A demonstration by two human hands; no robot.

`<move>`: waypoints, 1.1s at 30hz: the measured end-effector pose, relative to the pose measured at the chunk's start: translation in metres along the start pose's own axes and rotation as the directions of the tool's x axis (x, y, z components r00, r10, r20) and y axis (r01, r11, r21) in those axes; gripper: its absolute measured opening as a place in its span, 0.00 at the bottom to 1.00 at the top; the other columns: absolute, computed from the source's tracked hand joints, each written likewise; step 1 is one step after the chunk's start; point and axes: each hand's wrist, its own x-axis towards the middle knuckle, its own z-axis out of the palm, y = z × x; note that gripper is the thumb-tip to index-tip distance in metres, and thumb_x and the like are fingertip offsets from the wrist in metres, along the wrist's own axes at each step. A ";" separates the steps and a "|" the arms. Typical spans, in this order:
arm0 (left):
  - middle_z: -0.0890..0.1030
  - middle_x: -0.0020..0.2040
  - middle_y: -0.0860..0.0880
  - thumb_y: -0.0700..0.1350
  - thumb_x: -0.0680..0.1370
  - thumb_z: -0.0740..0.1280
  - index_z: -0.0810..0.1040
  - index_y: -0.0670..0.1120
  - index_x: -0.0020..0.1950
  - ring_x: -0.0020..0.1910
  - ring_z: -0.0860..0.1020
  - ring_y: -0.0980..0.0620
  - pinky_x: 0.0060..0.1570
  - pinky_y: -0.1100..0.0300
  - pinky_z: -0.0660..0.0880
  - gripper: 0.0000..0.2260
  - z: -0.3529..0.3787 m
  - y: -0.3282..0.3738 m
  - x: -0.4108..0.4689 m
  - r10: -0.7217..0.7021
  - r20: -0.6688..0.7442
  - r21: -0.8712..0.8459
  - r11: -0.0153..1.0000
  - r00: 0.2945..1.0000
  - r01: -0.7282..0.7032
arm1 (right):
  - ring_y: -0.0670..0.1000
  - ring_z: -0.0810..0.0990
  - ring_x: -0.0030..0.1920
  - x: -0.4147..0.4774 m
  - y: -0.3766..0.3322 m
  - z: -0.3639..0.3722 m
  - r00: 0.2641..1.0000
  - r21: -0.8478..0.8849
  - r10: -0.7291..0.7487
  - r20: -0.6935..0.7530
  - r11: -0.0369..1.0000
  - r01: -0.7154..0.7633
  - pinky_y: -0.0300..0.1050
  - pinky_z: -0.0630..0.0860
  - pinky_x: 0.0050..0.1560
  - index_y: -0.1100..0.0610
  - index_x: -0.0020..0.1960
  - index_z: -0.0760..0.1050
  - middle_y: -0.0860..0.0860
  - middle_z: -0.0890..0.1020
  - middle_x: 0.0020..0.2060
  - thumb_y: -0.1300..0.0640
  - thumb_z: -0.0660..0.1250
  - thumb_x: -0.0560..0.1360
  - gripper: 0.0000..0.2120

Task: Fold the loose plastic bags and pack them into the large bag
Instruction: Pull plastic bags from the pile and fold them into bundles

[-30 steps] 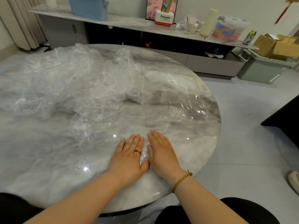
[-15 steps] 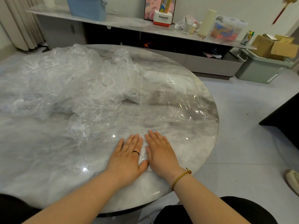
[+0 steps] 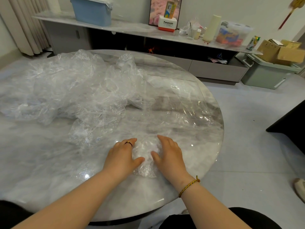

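Head view: the left hand (image 3: 123,157) and right hand (image 3: 170,157) bracket a small bundled bag (image 3: 145,158) on the counter (image 3: 212,151). The fingers are relaxed and press its sides. This looks like the folding step. Loose bags (image 3: 74,91) lie beyond the left fingers, and the likely large bag (image 3: 175,103) lies beyond the right. Next, the bundle should go in there.

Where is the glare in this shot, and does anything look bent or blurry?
Head view: small white glare spots on the marble table, one beside the left hand at the wrist, one right of the right hand; glints streak the flat clear bag. Head view again: the wide lens bows the sideboard shelf; the red tassel at top right is blurred.
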 end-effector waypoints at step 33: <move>0.78 0.46 0.50 0.44 0.76 0.65 0.69 0.55 0.48 0.44 0.77 0.53 0.45 0.64 0.72 0.07 -0.011 0.018 0.009 -0.182 0.073 -0.819 0.550 0.981 0.164 | 0.43 0.73 0.34 0.010 -0.008 -0.054 0.899 0.889 0.436 -0.039 0.425 -0.168 0.29 0.69 0.31 0.59 0.40 0.75 0.46 0.75 0.33 0.68 0.63 0.75 0.08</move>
